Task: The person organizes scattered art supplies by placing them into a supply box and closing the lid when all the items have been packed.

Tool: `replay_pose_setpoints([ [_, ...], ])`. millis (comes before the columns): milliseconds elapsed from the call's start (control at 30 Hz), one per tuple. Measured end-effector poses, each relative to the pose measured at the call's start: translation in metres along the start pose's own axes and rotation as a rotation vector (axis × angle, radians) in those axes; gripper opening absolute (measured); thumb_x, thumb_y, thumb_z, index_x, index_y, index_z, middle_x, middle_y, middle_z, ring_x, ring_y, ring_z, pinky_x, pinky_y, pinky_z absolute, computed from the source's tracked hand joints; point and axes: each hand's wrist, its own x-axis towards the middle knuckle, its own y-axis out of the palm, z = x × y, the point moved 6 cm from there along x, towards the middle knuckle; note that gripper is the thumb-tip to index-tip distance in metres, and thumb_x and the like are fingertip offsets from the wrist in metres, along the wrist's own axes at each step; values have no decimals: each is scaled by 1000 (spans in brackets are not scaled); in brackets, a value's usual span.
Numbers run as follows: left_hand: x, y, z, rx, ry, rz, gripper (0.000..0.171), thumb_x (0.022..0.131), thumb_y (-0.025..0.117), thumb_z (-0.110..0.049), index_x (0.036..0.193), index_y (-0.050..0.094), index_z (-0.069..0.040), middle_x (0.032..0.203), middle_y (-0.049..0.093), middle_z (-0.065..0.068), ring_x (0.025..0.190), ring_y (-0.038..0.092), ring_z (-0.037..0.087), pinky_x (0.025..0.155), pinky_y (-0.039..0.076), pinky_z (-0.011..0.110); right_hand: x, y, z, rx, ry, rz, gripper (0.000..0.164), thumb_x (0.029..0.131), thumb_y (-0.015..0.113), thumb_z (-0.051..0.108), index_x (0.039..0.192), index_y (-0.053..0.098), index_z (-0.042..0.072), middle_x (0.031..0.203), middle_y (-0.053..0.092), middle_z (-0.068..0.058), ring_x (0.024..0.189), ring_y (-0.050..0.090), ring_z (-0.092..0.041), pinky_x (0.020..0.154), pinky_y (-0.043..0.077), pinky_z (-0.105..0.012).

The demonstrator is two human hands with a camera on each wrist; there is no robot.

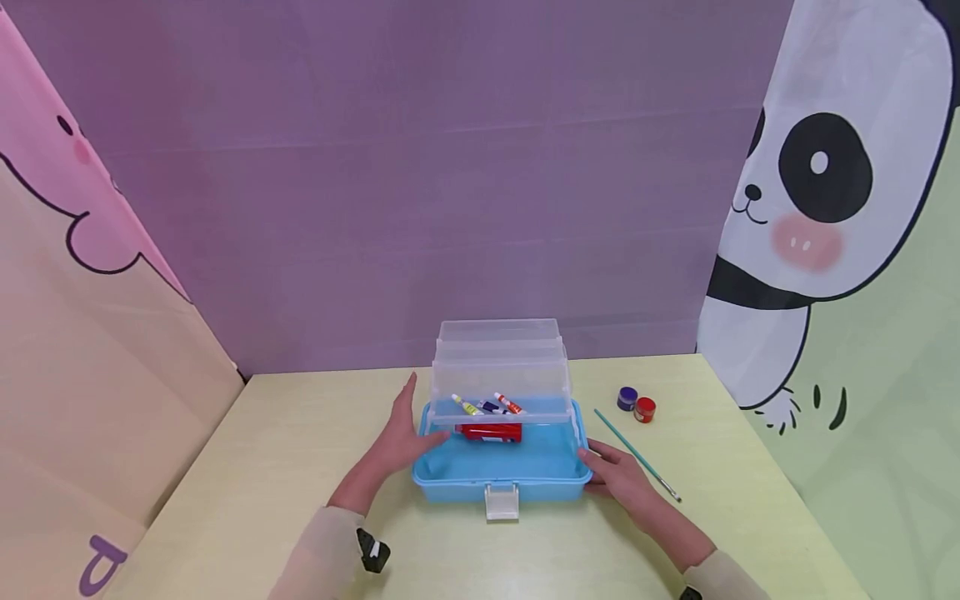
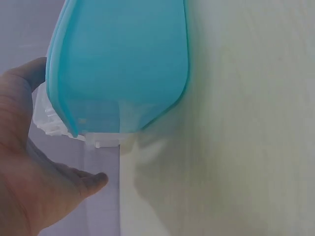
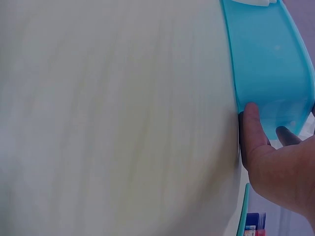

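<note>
A light blue plastic box [image 1: 480,492] with a raised clear lid [image 1: 498,383] stands mid-table, its white latch [image 1: 502,502] facing me. Inside lie a red cylindrical item [image 1: 491,432] and several small tubes [image 1: 510,403], partly seen through the clear plastic. My left hand [image 1: 397,442] is at the box's left end, thumb at the rim and fingers spread away from the wall, as the left wrist view shows. At the right end, my right hand [image 1: 618,477] grips the box with thumb over the rim and fingers against the outer wall.
Right of the box lie a thin teal paintbrush [image 1: 637,454], a purple-blue paint jar [image 1: 627,398] and a red paint jar [image 1: 644,409]. A purple cloth wall [image 1: 420,183] rises behind the table [image 1: 300,467]; printed cloths hang at both sides.
</note>
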Motion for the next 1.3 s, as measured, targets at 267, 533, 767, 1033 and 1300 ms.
replay_pose_setpoints([
  [267, -8, 9, 8, -199, -91, 34, 97, 88, 73, -23, 156, 5, -15, 155, 20, 25, 137, 24, 50, 102, 33, 62, -1, 0, 1, 4, -8, 0, 62, 95, 63, 36, 141, 46, -2, 132, 55, -25, 96, 68, -33, 80, 56, -44],
  [533, -13, 22, 19, -315, -139, 25, 76, 93, 66, -17, 155, 22, -15, 145, 38, 25, 125, 44, 50, 94, 45, 59, -3, -3, 2, 14, -7, 4, 62, 94, 64, 35, 140, 47, -3, 128, 58, -25, 94, 68, -32, 80, 56, -43],
  [767, -16, 20, 29, -319, -180, -29, 67, 92, 63, -15, 152, 33, -18, 139, 45, 24, 123, 45, 48, 91, 47, 58, -1, -2, 1, 26, -24, 22, 62, 95, 63, 35, 141, 46, -2, 128, 58, -24, 93, 68, -32, 82, 55, -44],
  [1033, -21, 20, 34, -346, -209, -42, 64, 94, 60, -12, 151, 33, -16, 138, 46, 25, 123, 46, 47, 93, 46, 58, 3, 2, -3, 36, -4, 38, 64, 94, 65, 36, 141, 46, -3, 126, 59, -24, 90, 69, -30, 81, 56, -43],
  [1300, -16, 24, 33, -345, -219, -65, 63, 94, 61, -14, 151, 34, -15, 137, 47, 24, 122, 47, 47, 92, 47, 57, 6, -4, -1, 12, -4, 37, 66, 92, 66, 39, 140, 48, -2, 127, 59, -23, 91, 69, -30, 80, 56, -41],
])
